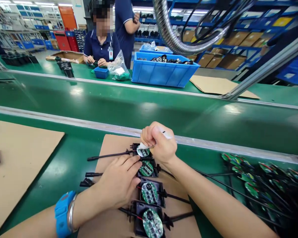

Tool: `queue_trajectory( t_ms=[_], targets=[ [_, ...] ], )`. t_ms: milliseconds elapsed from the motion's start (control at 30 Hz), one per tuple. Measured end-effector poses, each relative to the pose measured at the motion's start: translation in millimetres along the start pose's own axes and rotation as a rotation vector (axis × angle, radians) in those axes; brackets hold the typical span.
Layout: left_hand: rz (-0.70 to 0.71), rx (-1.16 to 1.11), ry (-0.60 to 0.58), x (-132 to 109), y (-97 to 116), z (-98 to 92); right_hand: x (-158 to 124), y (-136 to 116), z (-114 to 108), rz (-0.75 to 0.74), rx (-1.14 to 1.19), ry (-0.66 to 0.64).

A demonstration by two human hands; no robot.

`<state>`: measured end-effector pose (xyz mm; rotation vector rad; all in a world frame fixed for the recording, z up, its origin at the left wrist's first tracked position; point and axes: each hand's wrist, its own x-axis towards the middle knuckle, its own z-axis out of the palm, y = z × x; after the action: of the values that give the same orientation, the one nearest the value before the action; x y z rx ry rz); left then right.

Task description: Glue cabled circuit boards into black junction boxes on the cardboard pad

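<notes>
Several black housings with round green circuit boards (149,192) stand in a column on a brown cardboard sheet (114,142), black cables running out on both sides. My right hand (160,140) is closed around a white tube (167,134), its white tip over the farthest board (143,152). My left hand (120,178) lies palm down with fingers extended, its fingertips at the left edge of the second housing. The nearest board (152,223) sits tilted in its housing at the bottom.
Loose boards with cables (250,185) are piled at the right. Another cardboard sheet (22,165) lies left. Beyond a metal rail (89,124) are a blue bin (164,72) of parts, a seated person (101,43) and a standing person. A metal hose (173,39) hangs above.
</notes>
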<state>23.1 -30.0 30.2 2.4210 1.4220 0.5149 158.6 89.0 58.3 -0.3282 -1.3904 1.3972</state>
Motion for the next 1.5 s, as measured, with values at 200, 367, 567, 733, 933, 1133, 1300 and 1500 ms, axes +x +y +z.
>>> queue_trajectory(
  t_ms=[200, 367, 567, 733, 933, 1133, 1300, 1500],
  targets=[
    [-0.001, -0.012, -0.01, -0.2, -2.5, 1.5, -1.7, 5.0, -4.0, -0.025, -0.071, -0.024],
    [0.012, 0.003, 0.001, -1.4, -4.0, 2.6, -1.4, 3.8, -3.6, -0.036, -0.115, -0.042],
    [0.031, 0.005, 0.029, -1.8, -4.2, 1.4, -3.8, 1.7, -5.1, -0.057, -0.134, -0.034],
    [0.018, 0.005, 0.007, -2.2, -5.4, 2.6, -4.2, -0.7, -4.8, -0.056, -0.135, -0.04],
    [0.008, -0.005, -0.011, -1.7, -6.0, 2.7, -12.3, -8.7, -6.8, -0.018, -0.137, -0.053],
    [0.017, -0.002, -0.004, -1.2, -5.4, 1.5, -20.4, -14.1, -7.2, 0.0, -0.113, -0.05],
    [0.023, 0.006, -0.002, -1.7, -6.0, 2.0, -19.7, -22.0, -9.3, -0.013, -0.066, -0.049],
    [0.019, 0.001, 0.001, -2.0, -5.5, 1.9, -14.7, -24.4, -10.1, -0.001, -0.078, -0.01]
  ],
)
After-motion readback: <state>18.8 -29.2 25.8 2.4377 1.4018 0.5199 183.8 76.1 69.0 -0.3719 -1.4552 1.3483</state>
